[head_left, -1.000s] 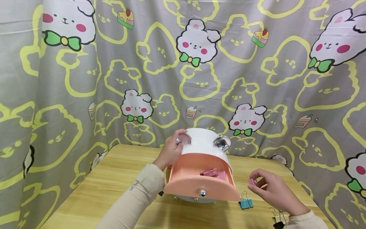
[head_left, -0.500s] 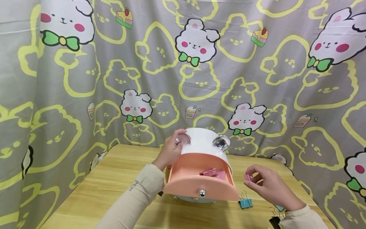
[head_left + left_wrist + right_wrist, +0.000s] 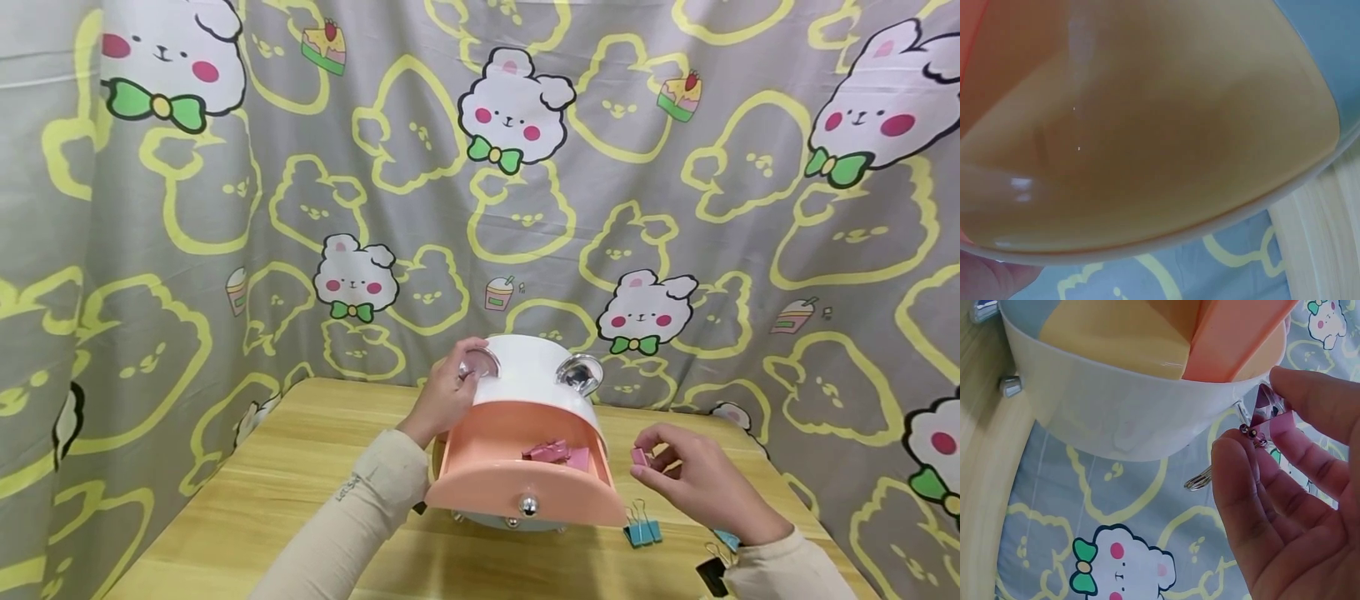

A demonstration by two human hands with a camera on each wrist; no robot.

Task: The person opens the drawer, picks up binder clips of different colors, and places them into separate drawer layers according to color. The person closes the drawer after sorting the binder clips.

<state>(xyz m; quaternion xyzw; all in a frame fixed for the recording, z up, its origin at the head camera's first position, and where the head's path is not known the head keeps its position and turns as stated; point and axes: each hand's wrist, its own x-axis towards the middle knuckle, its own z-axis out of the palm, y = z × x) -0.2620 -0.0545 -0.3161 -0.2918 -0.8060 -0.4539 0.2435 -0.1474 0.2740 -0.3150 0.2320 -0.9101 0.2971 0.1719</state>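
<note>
A white drawer box [image 3: 528, 367] with two silver ears stands on the table, its peach drawer [image 3: 480, 490] pulled out. Pink binder clips [image 3: 546, 452] lie inside the drawer. My left hand [image 3: 441, 402] grips the box at its left ear [image 3: 478, 364]; only a bit of this hand shows in the left wrist view, below the box's side. To the right of the drawer, my right hand [image 3: 705, 482] pinches another pink binder clip [image 3: 1274, 423] between thumb and fingers, with its wire handles towards the box in the right wrist view.
A teal binder clip [image 3: 642, 533] lies on the wooden table [image 3: 315, 467], right of the drawer front. Nearer the front right are a black clip [image 3: 711, 573] and a blue one [image 3: 727, 539], partly behind the right arm. A patterned curtain [image 3: 420, 208] hangs behind the table.
My right hand has moved left with the pink binder clip, closer to the drawer. The black and blue clips show more beside the right sleeve. My left hand has stayed at the ear.
</note>
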